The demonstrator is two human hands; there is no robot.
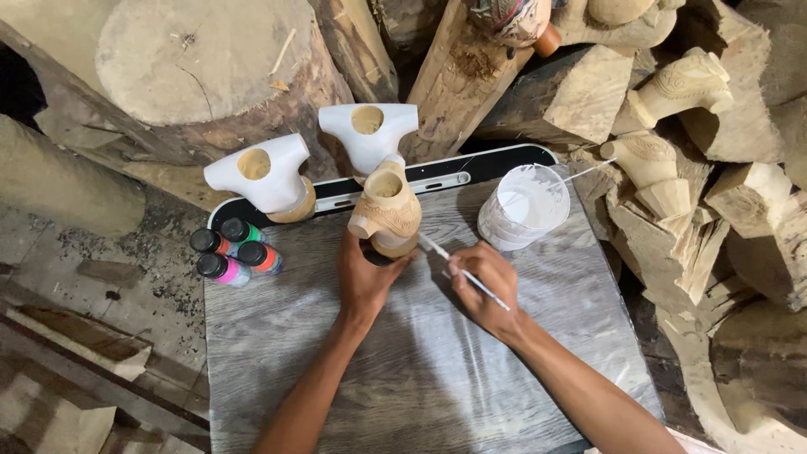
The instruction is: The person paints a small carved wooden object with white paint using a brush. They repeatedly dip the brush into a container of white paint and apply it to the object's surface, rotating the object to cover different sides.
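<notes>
The unpainted carved wooden figure [385, 212] stands upright on the grey wood-grain table [420, 378], its long axis vertical, with the left hand [367, 277] clasped around its base from the near side and so the nearer of the two hands. Just right of the figure, the right hand [483, 286] pinches a thin white-handled brush [461, 271] whose tip points at the figure's lower side. Whether the bristles touch the wood is hard to tell, and the left hand's fingers hide the figure's foot; farther right of the figure stands a white paint cup [523, 207], and to its left four small paint bottles [235, 252].
</notes>
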